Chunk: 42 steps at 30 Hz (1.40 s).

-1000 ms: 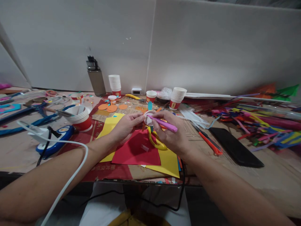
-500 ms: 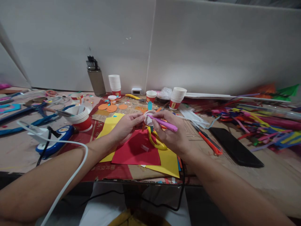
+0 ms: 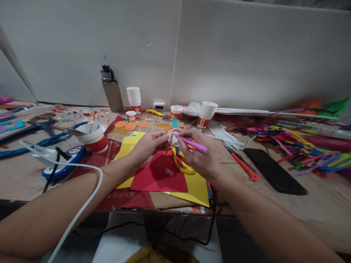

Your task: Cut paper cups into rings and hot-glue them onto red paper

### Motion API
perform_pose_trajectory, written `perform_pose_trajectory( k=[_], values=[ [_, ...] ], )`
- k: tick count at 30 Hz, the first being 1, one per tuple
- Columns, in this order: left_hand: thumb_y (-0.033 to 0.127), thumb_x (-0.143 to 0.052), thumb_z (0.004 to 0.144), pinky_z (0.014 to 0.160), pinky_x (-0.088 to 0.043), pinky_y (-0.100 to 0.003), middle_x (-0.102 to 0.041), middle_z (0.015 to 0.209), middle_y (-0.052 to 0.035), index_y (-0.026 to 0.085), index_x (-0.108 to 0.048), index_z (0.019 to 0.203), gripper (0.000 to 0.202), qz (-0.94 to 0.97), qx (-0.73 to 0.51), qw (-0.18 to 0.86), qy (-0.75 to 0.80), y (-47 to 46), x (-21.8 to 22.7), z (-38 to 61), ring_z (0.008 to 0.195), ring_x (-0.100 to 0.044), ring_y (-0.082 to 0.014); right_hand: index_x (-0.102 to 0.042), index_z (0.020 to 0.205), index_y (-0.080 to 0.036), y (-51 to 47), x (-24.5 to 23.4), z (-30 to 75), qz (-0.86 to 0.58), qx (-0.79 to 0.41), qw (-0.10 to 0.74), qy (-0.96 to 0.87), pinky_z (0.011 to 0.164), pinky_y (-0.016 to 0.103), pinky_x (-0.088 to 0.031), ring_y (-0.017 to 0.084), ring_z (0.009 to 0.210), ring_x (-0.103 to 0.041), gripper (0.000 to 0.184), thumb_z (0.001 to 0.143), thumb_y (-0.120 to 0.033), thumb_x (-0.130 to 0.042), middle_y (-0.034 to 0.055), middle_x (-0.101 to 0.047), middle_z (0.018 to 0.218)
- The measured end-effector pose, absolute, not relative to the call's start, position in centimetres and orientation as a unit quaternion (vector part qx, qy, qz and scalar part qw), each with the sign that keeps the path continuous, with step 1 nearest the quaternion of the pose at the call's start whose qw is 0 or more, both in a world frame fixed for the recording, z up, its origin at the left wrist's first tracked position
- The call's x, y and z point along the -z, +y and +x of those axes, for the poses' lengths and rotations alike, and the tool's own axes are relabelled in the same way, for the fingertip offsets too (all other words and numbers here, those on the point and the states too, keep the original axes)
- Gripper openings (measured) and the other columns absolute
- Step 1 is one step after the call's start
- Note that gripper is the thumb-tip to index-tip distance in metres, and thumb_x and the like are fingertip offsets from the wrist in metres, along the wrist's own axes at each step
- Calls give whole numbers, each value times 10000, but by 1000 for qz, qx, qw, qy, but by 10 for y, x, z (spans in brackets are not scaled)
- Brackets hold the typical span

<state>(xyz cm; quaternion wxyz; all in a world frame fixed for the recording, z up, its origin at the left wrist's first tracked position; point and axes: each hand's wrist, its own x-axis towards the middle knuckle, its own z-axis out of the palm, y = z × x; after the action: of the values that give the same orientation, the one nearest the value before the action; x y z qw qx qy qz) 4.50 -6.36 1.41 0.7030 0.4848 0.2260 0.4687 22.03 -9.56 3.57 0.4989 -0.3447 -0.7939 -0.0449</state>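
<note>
In my left hand [image 3: 150, 144] is a small cut-down paper cup [image 3: 173, 141], its round white side facing me, pinched at the rim by the fingertips. Teal and orange tabs stick out around it. My right hand [image 3: 199, 151] grips a purple pen [image 3: 194, 143], whose tip points into the cup. Below the hands lies a red sheet [image 3: 156, 175] on yellow sheets [image 3: 197, 190]. A pair of yellow-handled scissors [image 3: 186, 168] rests there, partly hidden by my right hand. A small clear scrap [image 3: 169, 171] lies on the red sheet.
Stacked paper cups [image 3: 133, 96] and a bottle [image 3: 112, 91] stand near the wall. Orange paper discs [image 3: 130, 126] lie beyond my left hand. To the right are a red utility knife [image 3: 245, 166], a black phone [image 3: 274, 170] and colourful pipe cleaners [image 3: 309, 146]. A white cable [image 3: 93, 197] crosses my left forearm.
</note>
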Motion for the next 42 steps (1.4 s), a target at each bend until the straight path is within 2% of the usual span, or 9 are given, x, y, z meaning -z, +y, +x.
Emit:
perform_pose_trajectory(
  k=[34, 42],
  values=[
    [281, -726, 790, 638, -435, -198, -645, 747, -20, 105, -702, 832, 183, 482, -469, 707, 220, -63, -15, 45, 639, -555, -69, -602, 960, -213, -94, -35, 221, -339, 53, 503, -793, 728, 307, -531, 173, 839, -680, 78, 886, -214, -579, 43, -710, 923],
    [291, -718, 795, 681, -455, -217, -658, 794, -37, 113, -709, 866, 192, 487, -466, 703, 226, -63, -14, 45, 682, -574, -86, -604, 945, -219, -96, -37, 220, -351, 71, 504, -786, 695, 300, -526, 164, 794, -677, 61, 889, -226, -579, 32, -717, 903]
  ],
)
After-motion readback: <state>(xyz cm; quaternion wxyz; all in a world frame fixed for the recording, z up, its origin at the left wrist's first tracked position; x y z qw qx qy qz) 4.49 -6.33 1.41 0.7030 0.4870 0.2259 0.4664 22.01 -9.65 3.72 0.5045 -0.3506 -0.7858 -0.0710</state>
